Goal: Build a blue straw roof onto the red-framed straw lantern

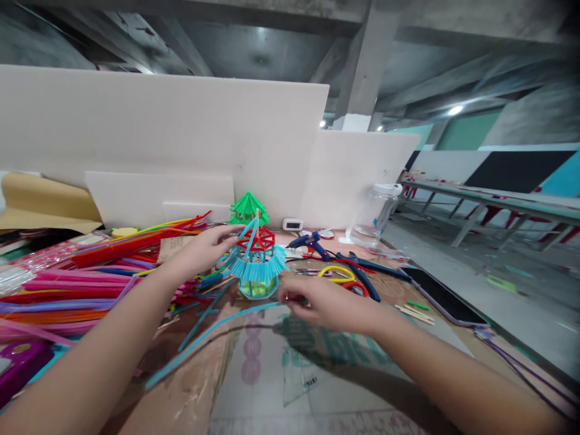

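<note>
Cluttered table (190,386): straw pagoda (256,263) looks mostly built, roof fringed. Left hand (203,249) pinches its top; right hand (326,305) grips a loose blue straw (212,332), not yet attached.

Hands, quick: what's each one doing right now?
Left hand: fingers touching the pavilion model, grip unclear.
Right hand: pinching the light-blue straw.

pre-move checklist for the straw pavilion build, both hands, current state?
1. Left hand steadying the straw pavilion model near its roof: ok.
2. Right hand pinching the long blue straw at its end: ok.
3. Model upright on the table: ok.
4. Straw end touching the model base: cannot tell, blurred.
5. Glue gun lies apart from both hands: ok.
6. Phone near the table edge: not ok.
</note>
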A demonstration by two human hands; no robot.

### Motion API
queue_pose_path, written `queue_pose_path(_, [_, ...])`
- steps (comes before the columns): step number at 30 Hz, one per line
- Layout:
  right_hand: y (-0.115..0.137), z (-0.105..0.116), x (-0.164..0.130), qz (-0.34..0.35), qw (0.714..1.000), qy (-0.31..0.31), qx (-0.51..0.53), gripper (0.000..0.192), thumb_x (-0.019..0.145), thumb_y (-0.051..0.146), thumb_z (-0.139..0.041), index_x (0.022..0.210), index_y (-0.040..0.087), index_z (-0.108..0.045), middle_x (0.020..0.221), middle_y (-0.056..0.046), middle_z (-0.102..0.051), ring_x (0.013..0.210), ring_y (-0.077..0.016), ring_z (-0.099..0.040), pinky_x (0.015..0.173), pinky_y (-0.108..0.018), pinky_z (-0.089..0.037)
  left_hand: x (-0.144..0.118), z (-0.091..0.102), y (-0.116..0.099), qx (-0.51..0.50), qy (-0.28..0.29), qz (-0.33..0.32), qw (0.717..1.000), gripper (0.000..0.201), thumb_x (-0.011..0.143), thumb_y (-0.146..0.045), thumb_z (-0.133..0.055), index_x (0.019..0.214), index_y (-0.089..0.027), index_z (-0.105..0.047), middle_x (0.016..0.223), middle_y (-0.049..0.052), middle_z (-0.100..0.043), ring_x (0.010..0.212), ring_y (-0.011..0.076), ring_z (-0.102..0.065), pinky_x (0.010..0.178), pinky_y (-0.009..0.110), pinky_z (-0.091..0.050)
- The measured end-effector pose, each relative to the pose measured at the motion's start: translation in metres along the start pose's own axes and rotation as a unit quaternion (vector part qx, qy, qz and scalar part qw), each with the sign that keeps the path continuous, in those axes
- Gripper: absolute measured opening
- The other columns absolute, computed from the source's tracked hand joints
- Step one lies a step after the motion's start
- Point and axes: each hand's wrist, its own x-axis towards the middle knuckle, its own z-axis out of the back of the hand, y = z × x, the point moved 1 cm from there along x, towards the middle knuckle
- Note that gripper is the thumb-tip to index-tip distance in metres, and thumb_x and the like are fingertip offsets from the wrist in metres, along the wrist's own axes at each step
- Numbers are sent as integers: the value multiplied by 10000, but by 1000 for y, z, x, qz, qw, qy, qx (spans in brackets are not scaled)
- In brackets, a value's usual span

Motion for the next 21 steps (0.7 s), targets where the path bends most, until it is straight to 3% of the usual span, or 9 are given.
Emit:
queue_pose_path(4, [7, 39, -11, -43, 982, -25, 182, 179, 819, 116, -507, 874, 170, -668, 790, -13, -685, 726, -119, -629, 667, -235, -490, -2, 1, -10, 21, -9, 4, 1000, 545, 865, -529, -480, 1315, -236, -573, 1064, 67, -723, 799, 227, -679, 653, 292, -527])
queue_pose_path(6, [9, 54, -18, -66, 952, -28, 297, 124, 840, 196, -573, 924, 161, -658, 874, -46, -716, 796, -141, -676, 732, -270, -536, -5, 0, -18, 36, -27, 11, 999, 518, 867, -514, -492, 1287, -229, -599, 999, 60, -737, 797, 230, -683, 710, 306, -530])
queue_pose_path(9, [8, 71, -30, -43, 911, -55, 406, 227, 831, 284, -662, 1025, 168, -649, 991, -88, -725, 869, -174, -699, 790, -318, -559, -7, -1, -27, 47, -48, 15, 998, 493, 869, -499, -500, 1251, -213, -623, 974, 64, -741, 807, 236, -687, 742, 321, -531])
queue_pose_path(12, [8, 86, -42, 4, 880, -163, 446, 194, 819, 349, -693, 938, 196, -687, 801, -47, -719, 696, -139, -678, 656, -262, -554, -7, -1, -29, 40, -63, 8, 997, 486, 866, -505, -500, 1236, -216, -625, 1019, 68, -737, 846, 239, -688, 766, 329, -531])
queue_pose_path(14, [9, 97, -49, 29, 846, -258, 465, 162, 789, 366, -725, 845, 217, -693, 681, 7, -656, 538, -83, -588, 529, -206, -492, -7, 0, -28, 38, -68, 2, 997, 479, 864, -510, -499, 1225, -223, -627, 1065, 67, -728, 872, 238, -687, 784, 333, -528])
queue_pose_path(17, [7, 109, -54, 25, 804, -351, 479, 159, 768, 368, -741, 792, 236, -656, 702, 40, -613, 435, -36, -473, 411, -173, -372, -7, 0, -30, 46, -71, 6, 996, 458, 860, -509, -511, 1205, -236, -638, 1042, 58, -735, 873, 241, -690, 784, 334, -525])
queue_pose_path(19, [0, 110, -50, -13, 802, -364, 474, 181, 793, 401, -705, 814, 240, -623, 659, 43, -599, 401, -41, -445, 358, -168, -286, -8, 0, -33, 60, -72, 17, 996, 438, 856, -501, -524, 1188, -245, -649, 973, 50, -748, 860, 248, -693, 770, 333, -522])
queue_pose_path(21, [-12, 100, -39, -68, 827, -329, 452, 214, 825, 433, -653, 860, 227, -609, 558, 51, -549, 372, -44, -394, 337, -164, -215, -9, -1, -38, 72, -74, 26, 994, 424, 853, -495, -532, 1174, -248, -658, 907, 46, -754, 852, 257, -696, 753, 333, -520])
